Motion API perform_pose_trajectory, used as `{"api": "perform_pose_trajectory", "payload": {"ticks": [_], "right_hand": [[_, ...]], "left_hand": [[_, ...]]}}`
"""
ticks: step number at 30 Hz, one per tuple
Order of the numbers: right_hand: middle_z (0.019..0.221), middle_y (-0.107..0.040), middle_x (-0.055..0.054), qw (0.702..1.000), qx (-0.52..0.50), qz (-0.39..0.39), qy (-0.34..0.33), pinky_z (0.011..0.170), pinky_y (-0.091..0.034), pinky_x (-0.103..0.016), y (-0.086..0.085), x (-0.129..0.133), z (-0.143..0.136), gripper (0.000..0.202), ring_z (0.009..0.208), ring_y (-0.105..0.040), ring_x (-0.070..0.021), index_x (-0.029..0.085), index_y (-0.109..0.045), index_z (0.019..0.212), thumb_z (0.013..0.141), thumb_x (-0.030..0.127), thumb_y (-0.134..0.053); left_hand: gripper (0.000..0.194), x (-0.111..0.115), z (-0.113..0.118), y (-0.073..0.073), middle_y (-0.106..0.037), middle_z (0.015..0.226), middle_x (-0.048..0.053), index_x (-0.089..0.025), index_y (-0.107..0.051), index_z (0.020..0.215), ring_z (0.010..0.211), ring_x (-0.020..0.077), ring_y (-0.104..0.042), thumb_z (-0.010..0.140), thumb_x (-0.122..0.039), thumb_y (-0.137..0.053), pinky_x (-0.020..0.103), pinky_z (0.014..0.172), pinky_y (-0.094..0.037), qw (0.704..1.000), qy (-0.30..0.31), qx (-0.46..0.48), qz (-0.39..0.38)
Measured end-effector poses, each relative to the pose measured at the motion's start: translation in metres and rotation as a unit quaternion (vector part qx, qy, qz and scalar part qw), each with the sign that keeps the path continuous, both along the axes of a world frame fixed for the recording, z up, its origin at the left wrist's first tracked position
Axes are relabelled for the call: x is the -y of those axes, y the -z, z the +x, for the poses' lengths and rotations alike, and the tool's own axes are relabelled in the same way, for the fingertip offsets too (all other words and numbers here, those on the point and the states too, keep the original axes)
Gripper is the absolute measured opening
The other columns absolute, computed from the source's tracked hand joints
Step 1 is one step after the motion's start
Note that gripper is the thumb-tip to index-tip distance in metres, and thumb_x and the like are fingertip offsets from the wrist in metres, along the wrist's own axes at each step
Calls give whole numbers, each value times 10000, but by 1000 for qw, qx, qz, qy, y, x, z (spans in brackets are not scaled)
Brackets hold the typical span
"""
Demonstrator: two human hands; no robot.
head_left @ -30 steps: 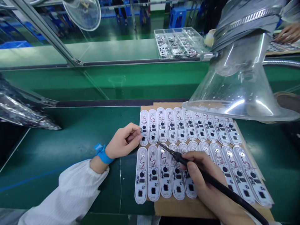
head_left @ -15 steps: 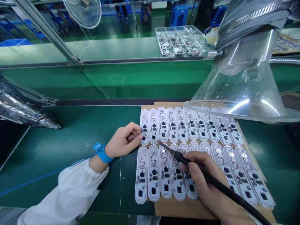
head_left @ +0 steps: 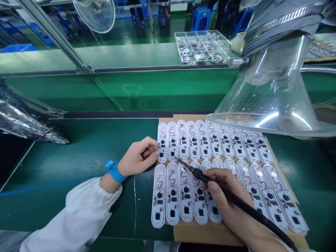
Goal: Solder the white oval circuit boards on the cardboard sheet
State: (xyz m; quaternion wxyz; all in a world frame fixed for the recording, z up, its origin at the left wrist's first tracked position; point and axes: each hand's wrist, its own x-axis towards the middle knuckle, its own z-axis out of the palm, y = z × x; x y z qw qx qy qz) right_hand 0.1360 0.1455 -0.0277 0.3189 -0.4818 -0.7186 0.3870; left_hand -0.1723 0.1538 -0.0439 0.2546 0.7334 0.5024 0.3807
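Note:
My right hand grips a black soldering iron, its tip over the upper row of white oval circuit units, near the lower end of the second one from the left. Pinched between the fingertips of my left hand is a thin wire, which reaches right toward the iron's tip. Whether wire and tip touch is too small to tell. Two rows of these units, with red wires and black chips, lie on a cardboard sheet. A blue strap circles my left wrist.
A clear funnel-shaped hood hangs over the right end of the upper row. Behind the metal frame is a divided clear box of small parts. A shiny silvery bag is at the left. Blue stools stand beyond.
The iron's tip and my right hand have shifted slightly left. My left hand keeps its place with the wire. The blue cord at the left lies a little higher.

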Motion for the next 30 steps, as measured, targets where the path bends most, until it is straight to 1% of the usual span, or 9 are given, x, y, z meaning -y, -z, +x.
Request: {"api": "perform_pose_trajectory", "payload": {"ticks": [2,4,10,15,24,30], "right_hand": [[850,-778,-11,1000,-1,-17,-14,601,-609,-217,2,-1,0,141,713,-784,-159,270,-650,1080,1021,385,-595],[861,-783,-9,999,-1,-30,-24,602,-611,-213,3,-1,0,129,720,-788,-157,274,-650,1072,1021,380,-597],[837,-779,14,1000,-9,-14,-14,611,-614,-201,2,1,1,131,720,-786,-145,295,-646,1101,1013,384,-607],[895,-802,20,999,-6,-21,-43,634,-616,-181,0,-2,0,120,763,-801,-140,307,-665,1090,1005,384,-629],[908,-813,-2,998,-29,-27,-42,679,-640,-202,2,-3,-1,155,786,-811,-158,278,-667,1104,997,389,-643],[920,-820,-22,998,35,-5,-50,607,-624,-212,-5,-6,-4,186,768,-806,-178,272,-718,1053,973,429,-659]], "left_hand": [[89,0,0,0,-415,638,-93,-202,-534,921,505,49,-343,951,-134,-584,169,485,-316,1000,0,-5,-4],[85,0,0,-1,-420,639,-92,-202,-535,922,506,50,-348,949,-139,-586,171,485,-318,1000,1,-5,-9],[82,1,0,-1,-422,634,-94,-201,-535,926,497,47,-343,946,-140,-587,170,480,-310,1000,6,0,-10],[84,0,0,-1,-391,626,-96,-203,-532,917,501,53,-338,954,-148,-583,179,493,-314,1000,15,2,-12],[101,1,-2,-3,-374,619,-100,-207,-515,905,503,57,-319,947,-140,-577,189,497,-300,1000,19,-3,-12],[116,0,0,-3,-310,604,-109,-213,-504,909,502,63,-294,951,-126,-568,196,508,-291,999,31,-11,-4]]}}
